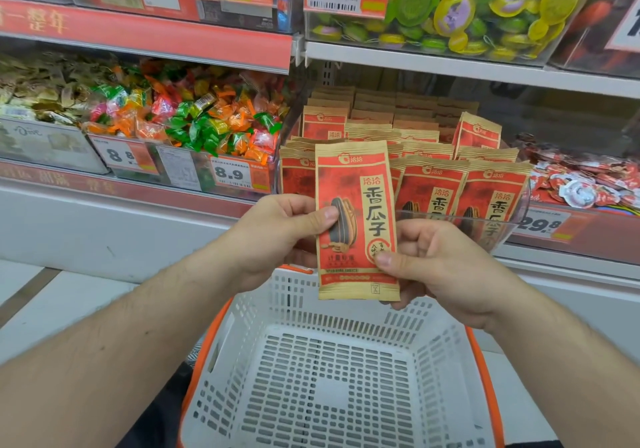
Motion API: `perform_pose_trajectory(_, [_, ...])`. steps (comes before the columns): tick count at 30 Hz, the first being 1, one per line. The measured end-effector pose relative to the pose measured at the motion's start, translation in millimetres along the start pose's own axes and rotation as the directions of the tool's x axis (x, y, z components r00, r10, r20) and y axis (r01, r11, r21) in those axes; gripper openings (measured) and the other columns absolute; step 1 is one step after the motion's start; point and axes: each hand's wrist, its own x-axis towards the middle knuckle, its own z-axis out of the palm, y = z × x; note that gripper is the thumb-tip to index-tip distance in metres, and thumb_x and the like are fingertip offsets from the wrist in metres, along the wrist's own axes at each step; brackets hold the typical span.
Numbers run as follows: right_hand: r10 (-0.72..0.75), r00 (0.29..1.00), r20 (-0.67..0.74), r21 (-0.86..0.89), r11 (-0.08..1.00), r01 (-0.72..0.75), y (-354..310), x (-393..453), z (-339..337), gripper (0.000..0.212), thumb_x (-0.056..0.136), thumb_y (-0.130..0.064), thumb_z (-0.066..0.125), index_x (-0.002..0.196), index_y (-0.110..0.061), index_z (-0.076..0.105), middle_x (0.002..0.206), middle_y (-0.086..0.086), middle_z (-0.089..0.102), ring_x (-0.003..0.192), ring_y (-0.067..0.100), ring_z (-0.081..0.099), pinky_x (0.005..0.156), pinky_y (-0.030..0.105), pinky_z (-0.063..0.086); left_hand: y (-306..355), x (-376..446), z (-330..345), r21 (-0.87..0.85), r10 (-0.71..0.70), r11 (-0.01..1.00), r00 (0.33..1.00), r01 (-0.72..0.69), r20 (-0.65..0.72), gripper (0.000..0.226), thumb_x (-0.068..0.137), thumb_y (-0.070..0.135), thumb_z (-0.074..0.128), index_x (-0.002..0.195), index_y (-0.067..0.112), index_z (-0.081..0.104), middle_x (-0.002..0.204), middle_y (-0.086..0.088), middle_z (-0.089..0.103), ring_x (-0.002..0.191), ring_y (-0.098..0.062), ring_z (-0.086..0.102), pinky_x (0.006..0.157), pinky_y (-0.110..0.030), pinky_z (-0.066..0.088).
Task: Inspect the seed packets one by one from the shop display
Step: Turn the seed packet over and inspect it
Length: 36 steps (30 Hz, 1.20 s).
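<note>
The red-and-tan paper seed packet is standing upright above my white plastic basket; I'm pinching it with my left hand and right hand, reading its front. Rows of matching packets are waiting, so I'm judging most remain.

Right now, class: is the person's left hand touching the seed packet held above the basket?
Touching. The head view shows the left hand with its thumb pressed on the front of the seed packet, pinching its left edge.
</note>
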Motion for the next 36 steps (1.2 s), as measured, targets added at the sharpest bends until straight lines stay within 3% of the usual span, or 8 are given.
perform_pose_trajectory(9, [0.051,0.997,0.065,0.138,0.989,-0.06,-2.1,0.1,3.3,0.052,0.067,-0.018,0.072,0.113,0.004,0.061,0.089,0.026,0.072,0.059,0.025,0.069,0.045,0.025,0.055,1.0,0.0,-1.5,0.013,-0.046,0.999,0.999,0.046,0.012,0.036,0.071,0.039,0.066,0.091,0.01,0.069,0.076,-0.006,0.072,0.061,-0.015,0.066,0.052,-0.023,0.054])
perform_pose_trajectory(13, [0.1,0.978,0.184,0.33,0.931,-0.158,-4.4,-0.2,1.3,0.062,0.057,-0.024,0.089,0.107,0.004,0.067,0.082,0.024,0.07,0.055,0.023,0.069,0.042,0.023,0.055,2.6,0.8,-1.7,-0.009,-0.089,0.996,0.996,0.09,0.006,0.044,0.065,0.043,0.069,0.095,0.011,0.071,0.087,-0.012,0.068,0.073,-0.022,0.059,0.069,-0.032,0.047])
perform_pose_trajectory(18, [0.119,0.968,0.221,0.345,0.919,-0.192,-4.3,0.0,0.8,0.073,0.05,-0.027,0.095,0.108,0.006,0.066,0.082,0.023,0.071,0.056,0.023,0.07,0.043,0.023,0.055,2.8,1.1,-1.9,-0.015,-0.103,0.995,0.995,0.103,0.0,0.049,0.067,0.042,0.069,0.102,0.008,0.071,0.096,-0.017,0.068,0.087,-0.03,0.057,0.075,-0.036,0.046])
perform_pose_trajectory(20, [0.136,0.982,0.128,0.263,0.95,-0.166,-6.3,-0.9,5.3,0.066,0.061,-0.023,0.085,0.113,0.009,0.06,0.082,0.022,0.071,0.055,0.023,0.069,0.043,0.024,0.055,1.8,1.1,-2.4,0.016,-0.096,0.995,0.995,0.096,0.001,0.044,0.075,0.037,0.068,0.107,0.008,0.068,0.094,-0.013,0.071,0.078,-0.023,0.065,0.069,-0.034,0.053])
perform_pose_trajectory(23, [0.081,0.993,-0.084,-0.092,0.992,-0.089,-7.2,-2.5,18.5,0.035,0.077,-0.01,0.078,0.108,-0.006,0.062,0.079,0.01,0.076,0.057,0.021,0.069,0.047,0.029,0.056,-2.5,1.4,0.5,0.09,-0.052,0.994,0.996,0.058,-0.068,0.026,0.091,0.019,0.067,0.115,0.012,0.061,0.097,-0.01,0.074,0.078,-0.021,0.073,0.067,-0.039,0.062])
perform_pose_trajectory(28, [-0.084,0.967,-0.239,-0.551,0.832,-0.064,6.3,2.8,34.3,0.029,0.072,-0.025,0.084,0.088,-0.028,0.06,0.065,0.001,0.071,0.053,0.017,0.067,0.058,0.043,0.059,-12.0,-0.5,11.9,0.143,-0.044,0.989,0.999,0.046,-0.018,0.047,0.075,0.035,0.077,0.117,0.023,0.059,0.095,0.005,0.076,0.091,-0.016,0.073,0.079,-0.045,0.059])
perform_pose_trajectory(31, [-0.093,0.974,-0.204,-0.572,0.819,-0.041,9.1,3.6,36.8,0.029,0.069,-0.032,0.084,0.084,-0.028,0.059,0.065,0.0,0.07,0.054,0.016,0.066,0.06,0.046,0.058,-16.1,1.1,14.3,0.14,-0.028,0.99,0.999,0.034,-0.044,0.041,0.078,0.029,0.08,0.111,0.028,0.056,0.082,0.016,0.074,0.083,-0.011,0.073,0.073,-0.039,0.058])
perform_pose_trajectory(36, [-0.092,0.98,-0.179,-0.445,0.896,0.003,5.5,3.1,27.9,0.018,0.079,-0.026,0.076,0.088,-0.014,0.065,0.067,0.009,0.071,0.058,0.021,0.07,0.061,0.046,0.059,-19.5,2.1,13.0,0.172,-0.059,0.983,0.998,0.059,-0.006,0.061,0.065,0.028,0.081,0.121,0.025,0.056,0.094,0.005,0.074,0.084,-0.017,0.07,0.077,-0.045,0.057])
